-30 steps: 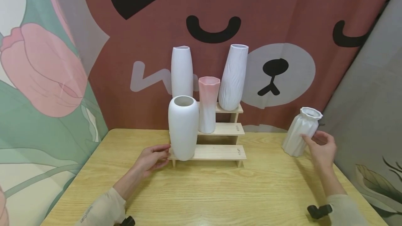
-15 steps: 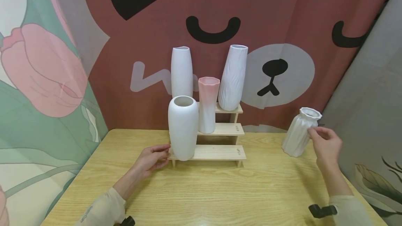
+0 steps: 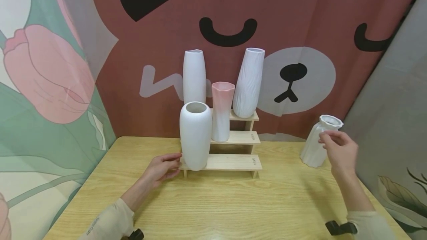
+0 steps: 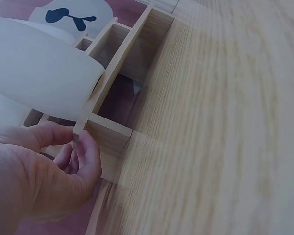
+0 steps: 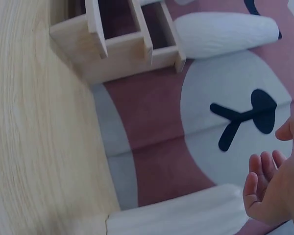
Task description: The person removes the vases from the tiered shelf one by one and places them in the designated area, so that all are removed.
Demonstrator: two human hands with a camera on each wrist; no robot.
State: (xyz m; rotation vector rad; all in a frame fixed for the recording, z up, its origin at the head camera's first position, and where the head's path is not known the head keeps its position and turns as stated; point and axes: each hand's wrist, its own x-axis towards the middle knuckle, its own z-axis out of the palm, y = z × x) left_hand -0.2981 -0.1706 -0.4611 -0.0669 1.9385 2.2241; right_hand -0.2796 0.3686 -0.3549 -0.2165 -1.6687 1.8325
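A three-step wooden display stand [image 3: 233,161] stands on the table, and my left hand [image 3: 162,168] pinches the left end of its lowest step between thumb and fingers. In the left wrist view that end of the step board [image 4: 82,120] sits between the fingertips. Beside the hand, a smooth white vase [image 3: 195,140] is upright on the lowest step. At the table's right, a white pleated vase [image 3: 311,149] with a ruffled rim stands upright. My right hand [image 3: 342,155] is in front of it, fingers loosely bent and holding nothing, covering part of its neck and side.
A pink-and-white vase [image 3: 221,112] stands on the middle step. On the top step are a tall white vase [image 3: 194,75] at left and a textured white vase [image 3: 248,84] at right. A printed bear curtain [image 3: 290,14] hangs behind the wooden table [image 3: 213,206].
My right hand lets go of the pleated vase, draws back to the right, then moves left across its front. The vase stays put. My left hand keeps its place on the stand.
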